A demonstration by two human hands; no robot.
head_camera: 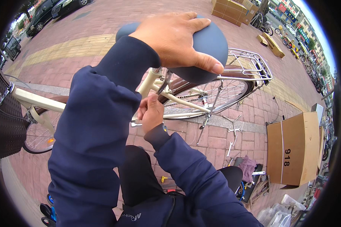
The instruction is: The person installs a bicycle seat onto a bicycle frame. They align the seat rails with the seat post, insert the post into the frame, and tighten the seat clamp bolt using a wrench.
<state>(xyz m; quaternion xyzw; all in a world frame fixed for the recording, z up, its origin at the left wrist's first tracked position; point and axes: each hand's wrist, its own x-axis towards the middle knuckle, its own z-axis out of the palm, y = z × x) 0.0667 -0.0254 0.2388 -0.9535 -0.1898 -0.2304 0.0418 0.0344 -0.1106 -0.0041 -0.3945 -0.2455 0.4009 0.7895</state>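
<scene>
My left hand [177, 42] lies across the top of a dark grey-blue bicycle saddle [210, 42], its thumb over the near side and its fingers spread over the far side. Below the saddle, my right hand [152, 112] pinches the lower end of a dark metal tool [165, 82], which looks like a wrench handle. The tool's upper end reaches up under the saddle beside the seat post; what it meets there is hidden. The cream bicycle frame [147, 83] stands upright in front of me, with a brown rear mudguard and a silver rear rack [248, 63].
Spanners [230, 149] and a yellow-handled tool [165, 178] lie on the brick paving. A purple rag [247, 167] rests on a tool tray at the right, near a large cardboard box [289, 147]. A dark basket [7, 119] is at the bicycle's front. Cars and more bicycles stand farther off.
</scene>
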